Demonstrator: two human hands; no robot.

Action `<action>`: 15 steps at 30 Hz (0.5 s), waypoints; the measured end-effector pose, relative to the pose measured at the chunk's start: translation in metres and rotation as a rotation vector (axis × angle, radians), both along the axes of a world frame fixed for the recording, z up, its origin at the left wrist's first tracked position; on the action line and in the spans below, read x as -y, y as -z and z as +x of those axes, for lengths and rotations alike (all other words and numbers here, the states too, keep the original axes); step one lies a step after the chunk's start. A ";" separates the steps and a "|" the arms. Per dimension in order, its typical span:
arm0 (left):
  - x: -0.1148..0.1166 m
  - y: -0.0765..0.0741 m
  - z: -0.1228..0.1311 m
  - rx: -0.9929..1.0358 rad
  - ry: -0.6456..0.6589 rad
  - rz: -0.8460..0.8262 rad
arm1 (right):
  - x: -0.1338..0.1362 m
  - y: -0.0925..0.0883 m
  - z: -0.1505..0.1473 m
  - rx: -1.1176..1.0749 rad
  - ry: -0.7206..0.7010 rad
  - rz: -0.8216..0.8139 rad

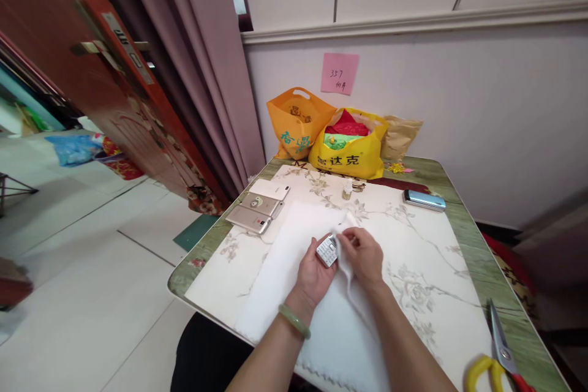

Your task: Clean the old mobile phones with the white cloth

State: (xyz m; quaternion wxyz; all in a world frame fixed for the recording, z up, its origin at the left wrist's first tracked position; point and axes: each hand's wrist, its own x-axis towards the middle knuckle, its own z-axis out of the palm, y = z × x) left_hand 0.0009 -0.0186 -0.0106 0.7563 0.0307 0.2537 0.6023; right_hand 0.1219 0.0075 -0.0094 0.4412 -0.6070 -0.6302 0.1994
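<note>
My left hand (313, 276) is closed around a small silver keypad phone (327, 250), held keys-up above the table. A green bangle (294, 321) sits on that wrist. Beside it, my right hand (364, 255) pinches a fold of white cloth (294, 257) against the phone's right edge. The cloth is spread over the middle of the table and runs under both hands toward me.
Three phones (257, 208) lie stacked at the left of the flower-patterned table (427, 245). A blue-grey phone (424, 199) lies at the back right, a small bottle (347, 188) behind the cloth. Orange bag (297, 122) and yellow bag (351, 147) stand against the wall. Yellow-handled scissors (498, 355) lie near right.
</note>
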 end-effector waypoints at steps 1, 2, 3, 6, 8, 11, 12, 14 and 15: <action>-0.001 0.001 0.000 0.000 -0.020 -0.013 | 0.002 -0.003 -0.003 -0.010 -0.155 0.014; -0.001 0.003 0.000 0.000 -0.025 -0.021 | 0.004 -0.005 -0.007 -0.020 -0.312 0.018; -0.002 0.003 0.000 0.000 -0.013 -0.023 | 0.006 -0.007 -0.009 -0.027 -0.431 0.013; -0.001 0.003 0.001 -0.016 0.025 -0.015 | 0.004 -0.007 -0.007 -0.045 -0.382 -0.019; 0.000 0.001 0.001 -0.030 0.043 0.001 | 0.000 -0.003 0.000 -0.052 -0.095 -0.038; 0.001 -0.001 0.001 -0.031 0.082 0.008 | -0.002 0.000 0.004 -0.009 0.167 -0.017; 0.001 0.000 0.001 -0.030 0.061 -0.001 | 0.000 -0.001 0.002 0.007 0.121 0.005; 0.000 0.001 0.000 -0.022 0.008 -0.037 | 0.005 -0.007 -0.006 0.033 -0.137 0.047; 0.000 0.001 0.000 -0.017 0.004 -0.056 | 0.008 -0.010 -0.011 0.042 -0.286 0.057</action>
